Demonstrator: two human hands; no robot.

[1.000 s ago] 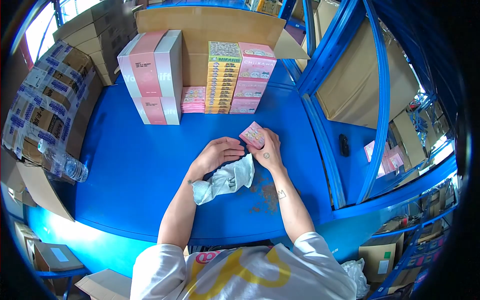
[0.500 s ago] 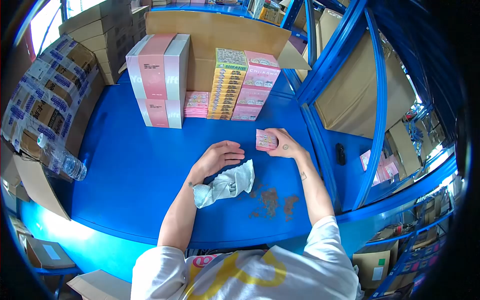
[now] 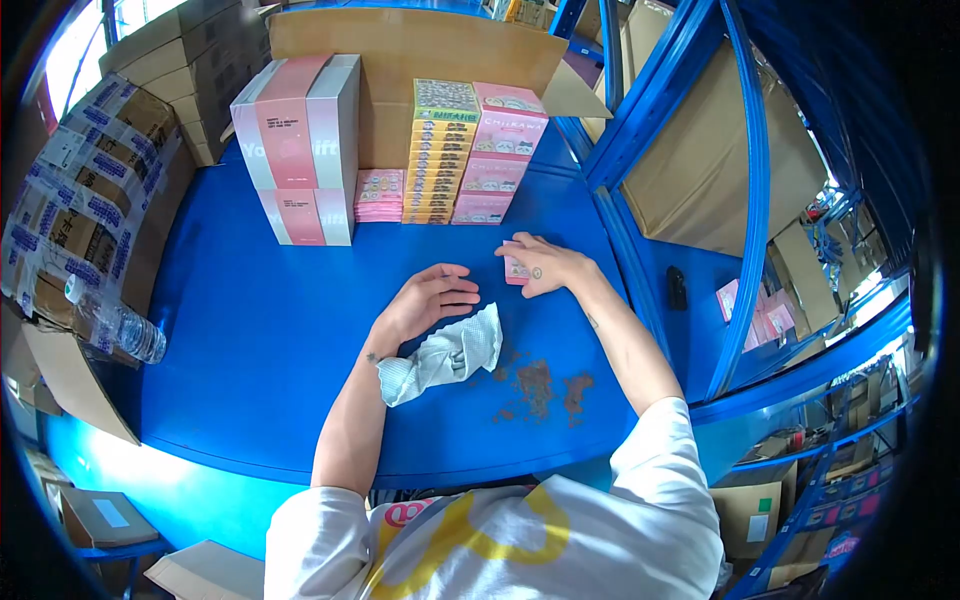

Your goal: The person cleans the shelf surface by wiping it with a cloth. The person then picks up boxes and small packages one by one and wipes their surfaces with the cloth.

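Note:
My right hand (image 3: pixel 548 268) is closed around a small pink pack (image 3: pixel 515 265) on the blue table, right of the middle. To its left, my left hand (image 3: pixel 430 302) rests with its fingers apart and slightly curled, holding nothing. Just below my left hand lies a crumpled pale cloth or paper (image 3: pixel 442 358). Behind my hands stand a low pile of pink packs (image 3: pixel 379 196), a tall stack of yellow boxes (image 3: pixel 437 150) and a stack of pink boxes (image 3: pixel 498 150).
Two large white-and-pink gift boxes (image 3: pixel 300 150) are stacked at the back left. A plastic bottle (image 3: pixel 138 335) lies beside a taped carton (image 3: pixel 90 200). Brown marks (image 3: pixel 535 388) spot the table's front. Blue shelf posts (image 3: pixel 757 200) rise at the right.
My right hand has moved away from my left hand with the pink pack, then slightly back over the table. My left hand stays near the crumpled cloth. The camera view has shifted slightly.

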